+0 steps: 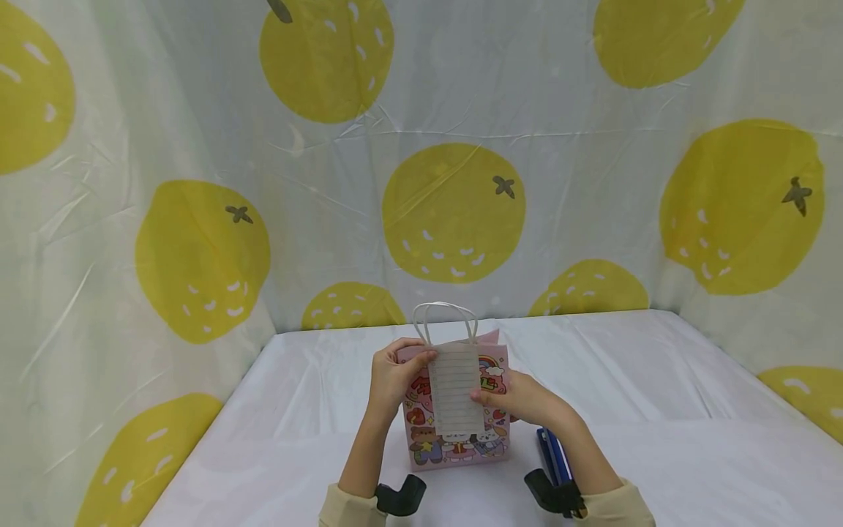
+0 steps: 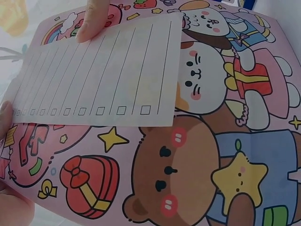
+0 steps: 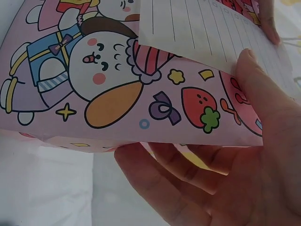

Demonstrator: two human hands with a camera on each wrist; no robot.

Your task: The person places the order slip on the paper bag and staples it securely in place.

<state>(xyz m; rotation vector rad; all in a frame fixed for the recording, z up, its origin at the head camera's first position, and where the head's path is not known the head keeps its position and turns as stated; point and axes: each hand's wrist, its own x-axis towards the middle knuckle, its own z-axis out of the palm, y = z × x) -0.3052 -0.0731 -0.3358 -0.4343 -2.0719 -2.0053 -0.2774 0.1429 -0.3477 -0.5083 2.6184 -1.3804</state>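
A pink paper gift bag (image 1: 457,455) with cartoon animals and white cord handles stands upright on the table. Against its front lies a lined sheet of paper (image 1: 456,395) with a column of small checkboxes, its top near the bag's rim. My left hand (image 1: 400,369) grips the bag's upper left edge, thumb pressing the sheet's upper left side. On the right, my right hand (image 1: 523,399) holds the bag's side, its thumb on the sheet's right edge. In the right wrist view the fingers (image 3: 164,188) of that hand curl behind the bag.
A dark blue stapler-like object (image 1: 555,457) lies on the white-covered table (image 1: 658,439), beside my right forearm and partly hidden by the wrist camera. A white curtain (image 1: 566,197) with yellow fruit prints hangs behind and at both sides.
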